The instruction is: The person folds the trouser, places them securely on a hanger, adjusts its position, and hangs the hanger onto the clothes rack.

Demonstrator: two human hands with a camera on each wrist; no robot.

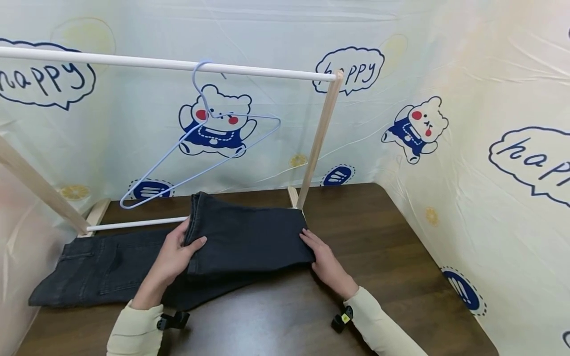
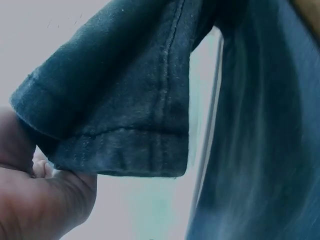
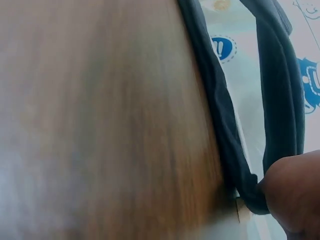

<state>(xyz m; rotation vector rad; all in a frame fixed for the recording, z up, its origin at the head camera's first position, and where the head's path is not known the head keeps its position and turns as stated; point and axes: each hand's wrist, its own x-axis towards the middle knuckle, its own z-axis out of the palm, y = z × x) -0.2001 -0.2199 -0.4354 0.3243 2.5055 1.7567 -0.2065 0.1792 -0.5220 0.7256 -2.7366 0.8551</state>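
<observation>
Head view looks forward and down; close wrist views share its trousers.

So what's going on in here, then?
A person is handling dark trousers on a table. The legs are doubled back over themselves: the left hand grips the hem end, raised above the layer beneath, while the right hand touches the fold. Above the trousers, a bare hanger hangs from a rack.

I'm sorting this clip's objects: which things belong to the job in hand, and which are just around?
In the job: dark trousers, held in the left fingers, touched by the right fingers; perhaps the hanger on the rack.

Just around: table underneath; printed sheet behind; wrist cameras.
</observation>
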